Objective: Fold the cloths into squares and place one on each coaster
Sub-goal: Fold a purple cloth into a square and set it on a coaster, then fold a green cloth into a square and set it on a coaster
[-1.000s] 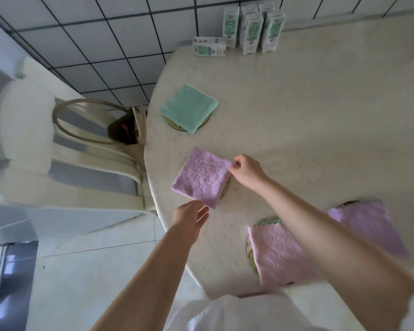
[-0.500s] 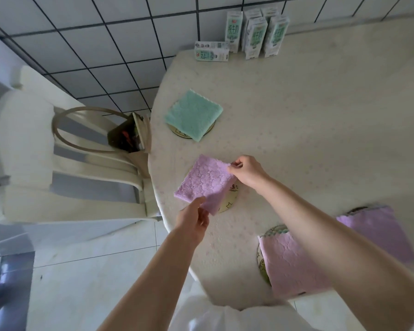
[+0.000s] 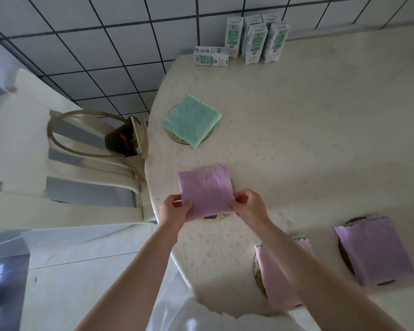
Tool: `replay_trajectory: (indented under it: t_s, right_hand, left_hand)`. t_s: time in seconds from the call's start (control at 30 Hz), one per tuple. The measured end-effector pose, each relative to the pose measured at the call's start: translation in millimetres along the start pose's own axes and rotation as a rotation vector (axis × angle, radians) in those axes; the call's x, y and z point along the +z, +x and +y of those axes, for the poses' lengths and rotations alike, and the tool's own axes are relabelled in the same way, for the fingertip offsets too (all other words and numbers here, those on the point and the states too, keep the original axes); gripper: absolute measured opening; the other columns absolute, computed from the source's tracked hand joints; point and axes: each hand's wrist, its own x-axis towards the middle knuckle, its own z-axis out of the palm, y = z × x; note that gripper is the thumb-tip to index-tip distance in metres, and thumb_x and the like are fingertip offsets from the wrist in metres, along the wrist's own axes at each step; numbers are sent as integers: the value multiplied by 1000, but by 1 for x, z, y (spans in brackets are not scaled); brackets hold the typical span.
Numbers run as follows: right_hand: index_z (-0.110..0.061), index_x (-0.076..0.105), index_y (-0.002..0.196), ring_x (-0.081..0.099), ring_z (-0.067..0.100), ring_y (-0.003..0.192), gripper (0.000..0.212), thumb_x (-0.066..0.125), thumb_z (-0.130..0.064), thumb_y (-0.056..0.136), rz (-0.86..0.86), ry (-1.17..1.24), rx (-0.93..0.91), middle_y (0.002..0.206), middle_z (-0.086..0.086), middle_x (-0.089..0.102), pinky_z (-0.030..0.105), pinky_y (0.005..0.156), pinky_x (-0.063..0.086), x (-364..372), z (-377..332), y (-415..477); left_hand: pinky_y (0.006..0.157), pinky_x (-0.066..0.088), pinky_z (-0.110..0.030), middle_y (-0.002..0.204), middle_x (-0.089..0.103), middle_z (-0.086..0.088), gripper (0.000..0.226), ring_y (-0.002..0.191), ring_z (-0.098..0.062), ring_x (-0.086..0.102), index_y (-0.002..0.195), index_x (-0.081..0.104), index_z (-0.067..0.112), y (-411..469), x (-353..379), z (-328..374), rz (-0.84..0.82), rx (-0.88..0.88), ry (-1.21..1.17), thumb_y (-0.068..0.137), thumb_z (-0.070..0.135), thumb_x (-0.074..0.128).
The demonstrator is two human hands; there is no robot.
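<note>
Left hand (image 3: 175, 211) now pinches the near-left corner of the folded lilac terry cloth (image 3: 204, 187), and the right hand (image 3: 249, 206) has shifted to the near-right corner. The cloth has swung from diamond to square! It lies at six o'clock from the mint-green folded cloth (image 3: 191, 119), over the round printed coaster (image 3: 212, 217). This placement looks nearly finished.

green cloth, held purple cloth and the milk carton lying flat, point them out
green cloth (image 3: 192, 120): head view, centre of its top face.
held purple cloth (image 3: 206, 189): head view, middle of its upper face.
lying milk carton (image 3: 210, 56): head view, middle of its upward side.
</note>
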Motion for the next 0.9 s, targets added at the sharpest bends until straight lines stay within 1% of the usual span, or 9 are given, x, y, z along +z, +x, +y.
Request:
replay_trajectory:
  t_s: [0.13,0.2,0.23,0.37,0.47,0.57,0.67,0.8,0.9]
  right_hand:
    - [-20,59,77,63,21,69,14,70,-11,75,23,-65,5,74,-2,65,29,66,52,3,6,0]
    - [-18,62,80,60,15,69,10,70,-14,75,28,-110,9,74,-4,64,13,58,43,2,7,1]
    - [-16,63,82,59,13,71,10,70,-15,75,28,-135,16,75,-5,64,11,56,38,1,7,2]
    - [-14,61,95,58,14,78,22,70,-20,76,-27,-210,37,86,-1,65,14,57,38,-4,6,7]
    - [-15,62,99,58,14,79,22,66,-18,77,-102,-316,24,91,-1,66,17,60,40,-13,4,15]
    - [-17,64,101,61,16,89,22,62,-16,79,-175,-364,27,96,-1,67,22,72,47,-27,-1,30]
    - [-17,66,101,62,20,98,21,58,-12,82,-130,-391,-5,102,2,69,25,81,48,-40,-16,53]
    - [-15,67,98,62,21,96,21,58,-10,80,-75,-407,-90,97,2,68,20,72,40,-43,-52,89]
    - [-13,67,103,61,22,99,23,57,-11,81,-98,-428,-146,100,3,67,21,75,41,-41,-83,118]
  left_hand:
    - [72,54,-33,93,69,-2,22,85,-21,65,103,63,15,0,3,-7,57,38,67,82,15,68]
    - [67,49,-29,93,68,-2,21,84,-20,63,101,64,15,0,4,-7,88,73,120,80,17,69]
    - [68,48,-29,93,68,-2,22,84,-20,63,101,64,14,1,4,-7,101,90,152,80,19,70]
    - [63,44,-26,89,66,0,23,81,-17,60,97,65,13,1,0,-6,102,116,258,78,23,72]
    - [60,42,-25,87,65,1,23,78,-16,59,94,64,13,1,-8,-5,43,121,322,76,25,74]
    - [61,42,-22,91,64,4,26,81,-12,59,96,61,17,7,-18,1,-41,103,358,75,22,75]
    - [62,42,-21,94,63,4,33,81,-10,57,101,60,19,20,-25,19,-15,99,313,72,18,77]
    - [62,43,-22,92,63,4,27,77,-9,57,101,63,18,42,-21,59,53,150,183,76,13,71]
    - [73,49,-28,90,63,5,27,81,-13,60,98,64,21,65,-13,92,15,160,62,74,15,75]
